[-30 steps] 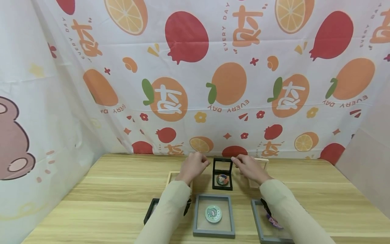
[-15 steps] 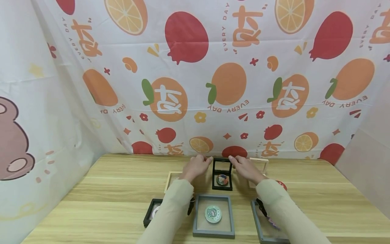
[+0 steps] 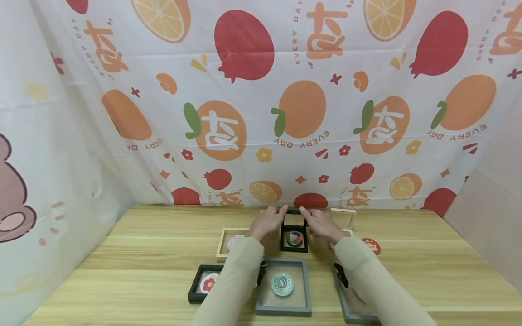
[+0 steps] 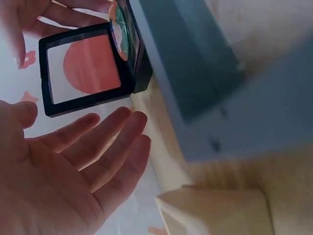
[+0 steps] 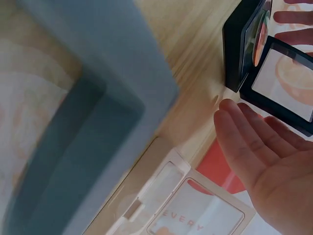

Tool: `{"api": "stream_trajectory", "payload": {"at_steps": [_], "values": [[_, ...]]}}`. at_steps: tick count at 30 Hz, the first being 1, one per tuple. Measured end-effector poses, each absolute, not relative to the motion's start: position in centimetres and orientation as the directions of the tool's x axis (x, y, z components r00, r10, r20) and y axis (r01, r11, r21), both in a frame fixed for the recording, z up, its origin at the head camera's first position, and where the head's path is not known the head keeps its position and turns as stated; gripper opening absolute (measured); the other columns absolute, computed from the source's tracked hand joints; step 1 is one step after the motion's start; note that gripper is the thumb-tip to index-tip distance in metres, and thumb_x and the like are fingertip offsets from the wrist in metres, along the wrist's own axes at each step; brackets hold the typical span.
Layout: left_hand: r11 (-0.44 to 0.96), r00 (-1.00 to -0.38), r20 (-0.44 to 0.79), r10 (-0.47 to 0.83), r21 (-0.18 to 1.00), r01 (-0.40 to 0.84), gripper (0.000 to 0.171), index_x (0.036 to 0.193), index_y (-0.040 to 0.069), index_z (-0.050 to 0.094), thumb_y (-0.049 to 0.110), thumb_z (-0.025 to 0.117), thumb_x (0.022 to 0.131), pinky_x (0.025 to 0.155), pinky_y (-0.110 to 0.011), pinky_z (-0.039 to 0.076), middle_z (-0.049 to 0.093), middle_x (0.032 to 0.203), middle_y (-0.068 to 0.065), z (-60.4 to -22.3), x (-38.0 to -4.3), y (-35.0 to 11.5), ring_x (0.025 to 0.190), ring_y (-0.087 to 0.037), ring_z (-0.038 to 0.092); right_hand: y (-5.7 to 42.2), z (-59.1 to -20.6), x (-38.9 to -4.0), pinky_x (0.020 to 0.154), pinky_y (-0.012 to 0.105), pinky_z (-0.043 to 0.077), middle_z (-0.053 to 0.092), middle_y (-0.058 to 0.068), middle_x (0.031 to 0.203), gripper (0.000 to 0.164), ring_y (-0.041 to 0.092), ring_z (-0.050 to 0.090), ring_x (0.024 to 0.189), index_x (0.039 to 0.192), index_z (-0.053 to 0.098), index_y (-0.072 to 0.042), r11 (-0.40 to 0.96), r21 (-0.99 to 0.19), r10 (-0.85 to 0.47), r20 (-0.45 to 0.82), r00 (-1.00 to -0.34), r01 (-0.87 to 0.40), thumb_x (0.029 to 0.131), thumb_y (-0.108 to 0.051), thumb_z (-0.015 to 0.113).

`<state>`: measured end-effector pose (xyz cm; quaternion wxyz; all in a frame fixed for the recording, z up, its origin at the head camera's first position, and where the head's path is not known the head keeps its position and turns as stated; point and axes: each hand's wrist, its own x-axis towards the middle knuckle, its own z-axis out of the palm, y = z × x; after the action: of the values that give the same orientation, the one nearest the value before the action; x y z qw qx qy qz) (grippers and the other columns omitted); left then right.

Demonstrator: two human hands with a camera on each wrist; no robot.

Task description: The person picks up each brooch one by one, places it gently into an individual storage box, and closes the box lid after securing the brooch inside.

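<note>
A small black display case [image 3: 294, 249] stands opened at the back of the table, its see-through lid raised. In its base lies a round colourful badge [image 3: 294, 238]. My left hand [image 3: 267, 222] is at the lid's left side and my right hand [image 3: 322, 225] at its right side, thumbs by the top corners. In the left wrist view, the left hand [image 4: 93, 161] has spread, loosely bent fingers beside the case [image 4: 45, 78]. The right wrist view has the right hand [image 5: 266, 156] with fingers extended close to the case [image 5: 232, 54]. Whether either touches it is unclear.
In front lies a grey frame [image 3: 283, 310] with a green badge [image 3: 282, 285]. A black case [image 3: 198, 296] and a pale wooden-coloured frame [image 3: 222, 244] lie left. An opened cream frame [image 3: 343, 211], a red badge [image 3: 371, 245] and another grey frame [image 3: 346, 305] are right.
Both hands have moved inward to the raised lid of the black case, from either side. The head view has shifted slightly. The case and its badge stay in place.
</note>
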<state>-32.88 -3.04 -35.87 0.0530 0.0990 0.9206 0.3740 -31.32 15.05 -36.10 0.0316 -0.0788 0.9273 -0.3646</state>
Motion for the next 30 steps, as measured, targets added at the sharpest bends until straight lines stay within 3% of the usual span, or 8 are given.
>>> {"api": "stream_trajectory", "payload": {"at_steps": [6,13,17,19,21,24,27,30], "values": [[0.706,-0.971,-0.049,0.233,0.695,0.135,0.056,0.138,-0.005,0.057,0.038,0.034,0.111,0.098,-0.050,0.046,0.061,0.132,-0.023,-36.0,-33.0,-2.7,0.121,-0.038,0.058,15.0,-36.4,-31.5,0.100,0.057,0.045,0.065,0.026,0.117,0.066,0.039,0.062,0.110,0.133,0.054,0.015,0.713,-0.689,-0.166,0.020,-0.986,-0.134,0.110,-0.043,0.032],[0.738,-0.969,-0.081,0.232,0.663,0.121,0.059,0.146,-0.005,0.048,0.038,0.027,0.112,0.110,-0.056,0.037,0.048,0.149,-0.024,-36.0,-33.1,-2.5,0.137,-0.044,0.043,15.1,-36.8,-31.9,0.098,0.055,0.046,0.067,0.019,0.093,0.066,0.032,0.062,0.099,0.131,0.058,0.013,0.721,-0.681,-0.157,0.013,-0.987,-0.124,0.110,-0.044,0.032],[0.754,-0.966,-0.105,0.236,0.647,0.114,0.060,0.148,-0.004,0.047,0.039,0.025,0.112,0.110,-0.055,0.036,0.046,0.151,-0.023,-35.9,-33.2,-2.5,0.138,-0.043,0.042,15.0,-36.8,-32.0,0.098,0.053,0.046,0.068,0.020,0.100,0.060,0.030,0.062,0.098,0.133,0.057,0.012,0.718,-0.688,-0.147,-0.003,-0.989,-0.104,0.111,-0.039,0.034],[0.759,-0.962,-0.117,0.245,0.641,0.115,0.060,0.148,-0.004,0.046,0.039,0.024,0.112,0.111,-0.055,0.036,0.046,0.151,-0.023,-35.8,-33.3,-2.5,0.139,-0.043,0.042,14.9,-36.7,-32.0,0.090,0.049,0.050,0.067,0.019,0.097,0.057,0.029,0.062,0.091,0.125,0.062,0.010,0.717,-0.689,-0.153,-0.001,-0.988,-0.110,0.111,-0.039,0.034],[0.754,-0.960,-0.126,0.252,0.646,0.114,0.061,0.147,-0.005,0.047,0.040,0.023,0.112,0.111,-0.055,0.035,0.046,0.150,-0.025,-35.8,-33.4,-2.6,0.138,-0.044,0.042,14.9,-36.6,-32.1,0.078,0.041,0.052,0.065,0.014,0.083,0.055,0.027,0.062,0.080,0.109,0.065,0.008,0.712,-0.693,-0.163,-0.002,-0.987,-0.116,0.110,-0.038,0.036],[0.742,-0.954,-0.134,0.267,0.661,0.114,0.063,0.146,-0.006,0.048,0.041,0.023,0.112,0.110,-0.056,0.036,0.048,0.148,-0.026,-35.7,-33.4,-2.6,0.137,-0.044,0.044,15.0,-36.6,-32.3,0.063,0.034,0.048,0.049,0.005,0.061,0.052,0.024,0.058,0.064,0.096,0.063,0.007,0.691,-0.714,-0.177,-0.014,-0.984,-0.114,0.109,-0.037,0.040],[0.723,-0.948,-0.149,0.282,0.682,0.108,0.063,0.145,-0.006,0.049,0.042,0.025,0.112,0.107,-0.055,0.040,0.050,0.146,-0.026,-35.7,-33.5,-2.7,0.132,-0.043,0.049,15.1,-36.6,-32.5,0.062,0.034,0.054,0.050,0.003,0.061,0.051,0.022,0.061,0.063,0.107,0.066,0.009,0.653,-0.752,-0.183,-0.045,-0.982,-0.088,0.108,-0.038,0.045],[0.692,-0.938,-0.176,0.299,0.717,0.086,0.062,0.147,-0.006,0.046,0.041,0.029,0.112,0.104,-0.056,0.042,0.051,0.145,-0.025,-35.7,-33.5,-2.9,0.129,-0.043,0.052,15.4,-36.4,-32.6,0.068,0.039,0.059,0.061,0.012,0.077,0.054,0.025,0.067,0.069,0.117,0.064,0.013,0.607,-0.794,-0.196,-0.103,-0.975,-0.038,0.107,-0.038,0.048]]}}
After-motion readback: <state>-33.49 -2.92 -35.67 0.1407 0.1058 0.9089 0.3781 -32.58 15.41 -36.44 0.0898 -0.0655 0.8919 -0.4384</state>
